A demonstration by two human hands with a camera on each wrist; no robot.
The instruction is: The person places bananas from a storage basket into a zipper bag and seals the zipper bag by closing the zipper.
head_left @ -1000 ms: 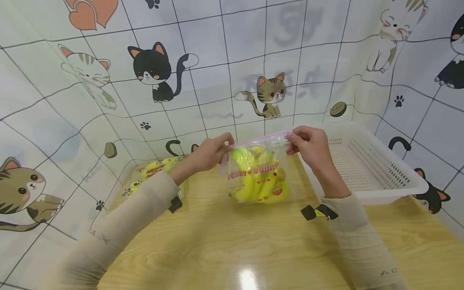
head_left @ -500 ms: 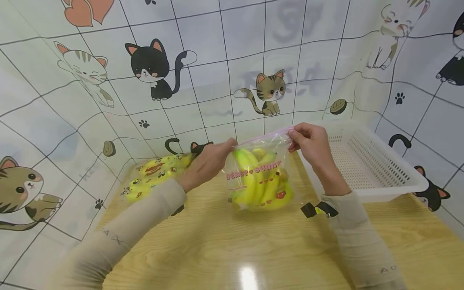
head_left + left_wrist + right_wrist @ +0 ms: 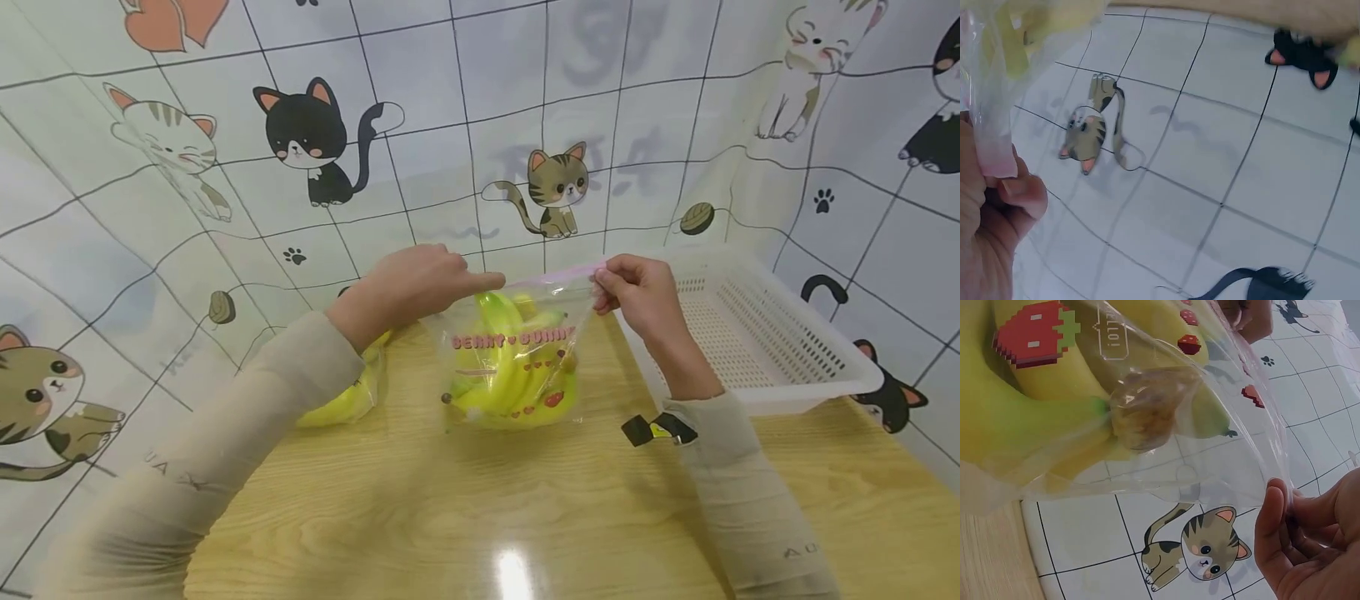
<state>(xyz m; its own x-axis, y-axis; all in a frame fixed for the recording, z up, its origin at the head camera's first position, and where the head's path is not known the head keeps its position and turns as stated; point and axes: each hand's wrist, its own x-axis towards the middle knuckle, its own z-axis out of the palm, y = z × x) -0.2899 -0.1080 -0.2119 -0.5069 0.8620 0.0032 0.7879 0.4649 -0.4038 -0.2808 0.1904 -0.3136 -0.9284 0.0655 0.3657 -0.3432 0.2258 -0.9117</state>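
A clear zip bag (image 3: 513, 342) with a pink top strip and "BERRY BUNNY" print is held up over the table, bulging with yellow-green bananas (image 3: 498, 383). At its left top corner my left hand (image 3: 420, 279) pinches the strip, index finger pointing along the top edge. The left wrist view shows the strip's end caught by that hand (image 3: 1004, 212). My right hand (image 3: 641, 296) pinches the opposite corner between thumb and fingers. Close up in the right wrist view, the bananas (image 3: 1029, 425) show through the plastic beside the right hand (image 3: 1310, 544).
Behind my left forearm, another filled yellow bag (image 3: 348, 404) lies on the wooden table (image 3: 480, 517), partly covered. A white perforated basket (image 3: 765, 333) stands at the right, near my right hand. A cat-print sheet (image 3: 435, 150) rises behind the table.
My left hand has turned and lifted, its index finger now stretched along the bag's top. The bag has shifted slightly left. My right hand keeps its pinch in place.
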